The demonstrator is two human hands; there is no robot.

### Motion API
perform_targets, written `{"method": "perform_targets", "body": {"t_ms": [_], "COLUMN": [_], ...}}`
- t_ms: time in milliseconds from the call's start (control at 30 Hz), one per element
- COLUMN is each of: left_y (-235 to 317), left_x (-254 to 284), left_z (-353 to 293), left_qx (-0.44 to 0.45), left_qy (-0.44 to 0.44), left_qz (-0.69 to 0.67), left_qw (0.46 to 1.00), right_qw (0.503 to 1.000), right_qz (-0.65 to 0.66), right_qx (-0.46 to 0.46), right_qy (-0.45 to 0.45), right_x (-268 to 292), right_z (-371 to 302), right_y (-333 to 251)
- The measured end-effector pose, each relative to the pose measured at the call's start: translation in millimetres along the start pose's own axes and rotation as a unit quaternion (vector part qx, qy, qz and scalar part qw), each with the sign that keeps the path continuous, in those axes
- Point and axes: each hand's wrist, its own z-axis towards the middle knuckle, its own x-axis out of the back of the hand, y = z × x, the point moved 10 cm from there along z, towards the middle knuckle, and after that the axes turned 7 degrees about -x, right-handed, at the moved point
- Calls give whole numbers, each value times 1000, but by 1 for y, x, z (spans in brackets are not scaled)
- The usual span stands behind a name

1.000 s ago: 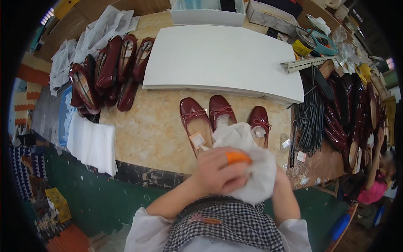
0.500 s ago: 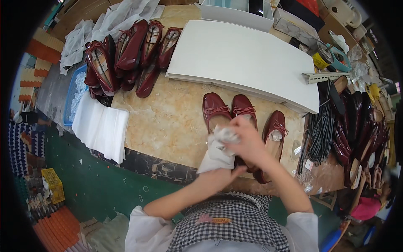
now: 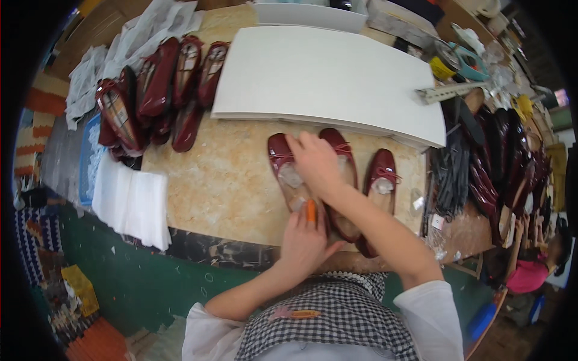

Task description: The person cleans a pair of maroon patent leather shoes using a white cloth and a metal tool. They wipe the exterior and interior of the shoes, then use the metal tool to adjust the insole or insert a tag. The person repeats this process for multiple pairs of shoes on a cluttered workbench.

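Since the earlier frames, the crumpled white tissue that was held up at chest height has been brought down and is no longer seen in the hands; both hands have been lowered onto the table (image 3: 229, 180). The right hand (image 3: 316, 162) is laid flat, fingers spread, over the opening of the glossy dark red ballet flat with a small bow (image 3: 288, 174), which lies at the near edge of the marbled beige table, just left of two matching shoes. The left hand (image 3: 304, 237) is pressed at the heel end of that shoe, its fingers loosely curled; a small orange object (image 3: 310, 210) is seen at its fingertips, though whether it is gripped or worn on a finger cannot be told. Clear or whitish stuffing is visible inside the shoe's toe.

By judgement, the stuffing of this shoe appears nearly finished. The rightmost dark red flat (image 3: 379, 186) also shows white filling, while the middle dark red flat (image 3: 343, 180) is partly hidden by the right forearm, so its state cannot be told. A heap of similar dark red shoes (image 3: 159, 96) lies at the far left, beside a stack of folded white tissue sheets (image 3: 132, 204) and crumpled paper, so more work seems to be left. A large white board (image 3: 325, 75) is lying beyond the three shoes.
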Motion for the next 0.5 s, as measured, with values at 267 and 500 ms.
{"method": "perform_targets", "body": {"t_ms": [267,500], "left_y": [23,107], "left_x": [169,207], "left_z": [13,8], "left_qx": [-151,-343], "left_qy": [154,12], "left_qz": [-736,-910], "left_qw": [642,234], "right_qw": [952,916], "right_qz": [283,139], "right_qx": [-109,-359], "right_qy": [-25,116], "right_x": [87,171], "right_z": [-57,-181], "right_y": [66,249]}}
